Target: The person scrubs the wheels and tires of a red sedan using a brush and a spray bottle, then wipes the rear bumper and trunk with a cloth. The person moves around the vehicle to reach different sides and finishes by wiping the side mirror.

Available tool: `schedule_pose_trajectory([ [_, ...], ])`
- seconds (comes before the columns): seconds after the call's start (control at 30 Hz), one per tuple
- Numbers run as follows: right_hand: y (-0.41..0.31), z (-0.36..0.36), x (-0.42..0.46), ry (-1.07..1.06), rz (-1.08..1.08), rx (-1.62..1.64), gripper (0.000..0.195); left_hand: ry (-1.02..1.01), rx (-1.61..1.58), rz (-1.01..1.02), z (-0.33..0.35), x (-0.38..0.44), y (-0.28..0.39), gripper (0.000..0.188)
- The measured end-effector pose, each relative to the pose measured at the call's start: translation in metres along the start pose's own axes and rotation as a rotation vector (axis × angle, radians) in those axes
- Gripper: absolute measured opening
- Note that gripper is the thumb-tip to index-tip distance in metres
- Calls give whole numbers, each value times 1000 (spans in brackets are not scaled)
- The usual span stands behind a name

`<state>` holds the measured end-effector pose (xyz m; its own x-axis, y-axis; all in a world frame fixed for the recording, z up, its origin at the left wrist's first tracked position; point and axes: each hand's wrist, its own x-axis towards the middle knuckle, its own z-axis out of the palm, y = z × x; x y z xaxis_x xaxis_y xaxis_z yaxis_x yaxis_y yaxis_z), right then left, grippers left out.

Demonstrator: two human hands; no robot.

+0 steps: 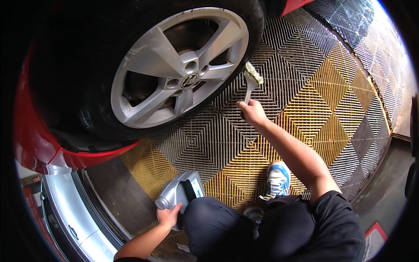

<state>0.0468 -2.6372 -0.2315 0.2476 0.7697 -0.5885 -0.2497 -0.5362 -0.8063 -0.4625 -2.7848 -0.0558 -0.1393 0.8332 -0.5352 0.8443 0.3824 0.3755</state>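
My right hand [253,113] grips the handle of a flat brush [252,80], whose pale head is beside the lower right edge of a car tyre [258,29]. Whether the brush touches the rubber I cannot tell. The tyre surrounds a silver alloy wheel [190,80] with several spokes. My left hand [168,216] holds a grey plastic jug [183,188] near its capped neck, beside my left knee. A label with writing shows on the jug's side.
Red bodywork [95,157] curves around the wheel. Black and yellow slatted floor tiles [248,163] lie below. My blue and white sneaker [278,178] rests on them. A silver car [78,213] stands at the lower left. A floor seam [370,77] runs along the right.
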Motion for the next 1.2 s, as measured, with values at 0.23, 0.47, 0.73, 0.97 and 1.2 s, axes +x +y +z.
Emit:
schedule_pose_trajectory([
  [0.23, -7, -14, -10, -75, 69, -317, 42, 77, 3, 0, 7, -10, 39, 62],
  [0.47, -33, -64, -71, -163, 152, -31, 29, 97, 94, -88, 11, 0, 4, 73],
  [0.73, 44, -180, -298, 354, 231, -255, 24, 88, 258, -282, 18, 19, 12, 78],
  [0.97, -24, -247, -591, 106, 810, -115, 20, -94, 368, -273, -36, -50, 140, 68],
  [1.2, -138, -266, -796, 461, 760, 38, 15, -202, 242, -77, -188, -221, 231, 92],
])
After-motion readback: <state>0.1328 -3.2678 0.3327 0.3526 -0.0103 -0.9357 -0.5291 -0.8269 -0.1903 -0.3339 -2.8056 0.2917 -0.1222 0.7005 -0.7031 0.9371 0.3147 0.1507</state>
